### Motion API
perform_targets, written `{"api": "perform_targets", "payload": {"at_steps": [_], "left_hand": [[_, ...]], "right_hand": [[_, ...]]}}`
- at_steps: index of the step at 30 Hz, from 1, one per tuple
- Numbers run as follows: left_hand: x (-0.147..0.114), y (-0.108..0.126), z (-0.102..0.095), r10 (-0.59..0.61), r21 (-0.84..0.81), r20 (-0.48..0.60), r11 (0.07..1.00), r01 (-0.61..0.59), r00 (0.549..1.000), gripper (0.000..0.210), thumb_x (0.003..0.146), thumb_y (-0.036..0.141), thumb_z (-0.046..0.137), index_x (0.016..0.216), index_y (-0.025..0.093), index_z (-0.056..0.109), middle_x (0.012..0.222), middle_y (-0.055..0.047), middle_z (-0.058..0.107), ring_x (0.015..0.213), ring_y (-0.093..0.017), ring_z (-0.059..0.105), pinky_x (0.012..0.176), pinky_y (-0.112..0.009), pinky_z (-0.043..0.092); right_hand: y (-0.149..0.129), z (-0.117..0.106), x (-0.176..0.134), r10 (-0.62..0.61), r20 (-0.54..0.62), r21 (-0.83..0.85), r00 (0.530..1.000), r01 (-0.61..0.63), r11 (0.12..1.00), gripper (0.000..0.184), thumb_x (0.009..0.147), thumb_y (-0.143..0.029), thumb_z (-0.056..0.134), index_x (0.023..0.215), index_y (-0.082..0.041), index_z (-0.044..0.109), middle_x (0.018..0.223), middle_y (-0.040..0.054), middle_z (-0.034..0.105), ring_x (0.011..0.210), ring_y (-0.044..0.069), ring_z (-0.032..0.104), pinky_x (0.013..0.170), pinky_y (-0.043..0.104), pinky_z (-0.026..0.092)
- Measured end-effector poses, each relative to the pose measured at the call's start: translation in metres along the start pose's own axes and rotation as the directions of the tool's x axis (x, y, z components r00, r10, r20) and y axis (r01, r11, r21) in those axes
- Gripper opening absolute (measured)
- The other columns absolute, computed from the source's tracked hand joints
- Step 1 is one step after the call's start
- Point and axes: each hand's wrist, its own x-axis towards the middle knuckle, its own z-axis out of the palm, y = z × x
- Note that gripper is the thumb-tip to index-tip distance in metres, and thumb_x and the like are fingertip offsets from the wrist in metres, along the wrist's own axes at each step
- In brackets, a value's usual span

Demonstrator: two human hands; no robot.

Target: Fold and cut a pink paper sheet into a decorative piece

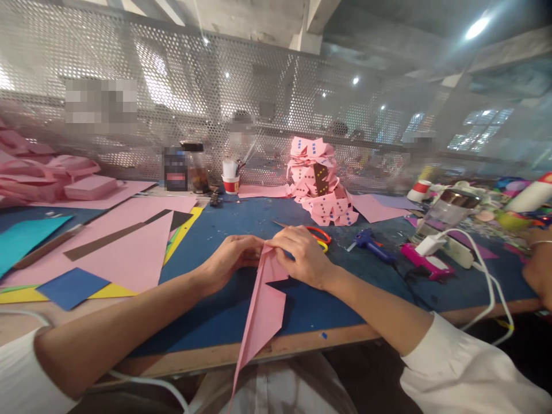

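Note:
A long folded pink paper (264, 305) lies on the blue mat (310, 310) and points toward me, its narrow tip hanging past the table's front edge. My left hand (230, 260) and my right hand (302, 256) both pinch its far end, fingers pressed on the fold. Just behind my right hand lie scissors (317, 236) with orange and yellow handles.
A heap of pink paper dice (321, 184) stands at the back middle. Large pink sheets (129, 241), a blue square (73, 286) and a teal sheet lie left. A blue glue gun (371, 242), a pink one (425, 263) and a white power strip (448, 247) lie right. Another person's hand (539, 264) is at the right edge.

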Motion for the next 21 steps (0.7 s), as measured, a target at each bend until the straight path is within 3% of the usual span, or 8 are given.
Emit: {"api": "perform_targets", "payload": {"at_steps": [5,10,16,21], "left_hand": [[0.0015,-0.0014,-0.0014,0.017,0.017,0.002,1.000,-0.017,1.000,0.024,0.074,0.037,0.080,0.082,0.015,0.076,0.083,-0.006,0.072,0.075,-0.017,0.064,0.072,-0.028,0.051],[0.0012,-0.0011,-0.0018,0.029,0.027,0.026,0.999,-0.030,0.999,0.027,0.073,0.040,0.084,0.079,0.016,0.075,0.081,-0.003,0.071,0.076,-0.015,0.063,0.076,-0.027,0.051],[-0.0006,0.0020,0.0009,0.052,0.046,0.037,0.998,-0.053,0.998,0.031,0.074,0.041,0.084,0.088,0.015,0.074,0.085,-0.004,0.071,0.077,-0.014,0.064,0.078,-0.028,0.052],[-0.0017,0.0043,0.0046,0.067,0.035,0.004,0.997,-0.067,0.998,0.038,0.069,0.038,0.088,0.088,0.017,0.063,0.077,0.000,0.070,0.073,-0.014,0.064,0.074,-0.028,0.052]], "right_hand": [[0.0011,0.0009,-0.0005,0.027,-0.006,0.030,1.000,-0.027,0.999,0.030,0.093,-0.009,0.050,0.111,-0.022,0.070,0.104,0.0070,0.073,0.099,0.023,0.063,0.089,0.039,0.043],[-0.0007,0.0007,0.0030,0.178,-0.016,0.240,0.984,-0.169,0.956,0.020,0.096,-0.016,0.052,0.102,-0.022,0.070,0.099,0.0045,0.073,0.098,0.020,0.065,0.092,0.035,0.046],[-0.0021,0.0001,0.0069,0.421,0.046,0.424,0.906,-0.400,0.813,0.015,0.096,-0.030,0.059,0.091,-0.019,0.069,0.091,0.0028,0.072,0.087,0.017,0.065,0.084,0.030,0.048],[0.0017,0.0023,0.0078,0.498,0.170,0.495,0.850,-0.511,0.703,0.030,0.094,-0.044,0.058,0.082,-0.018,0.067,0.078,-0.0004,0.067,0.074,0.014,0.059,0.070,0.026,0.043]]}}
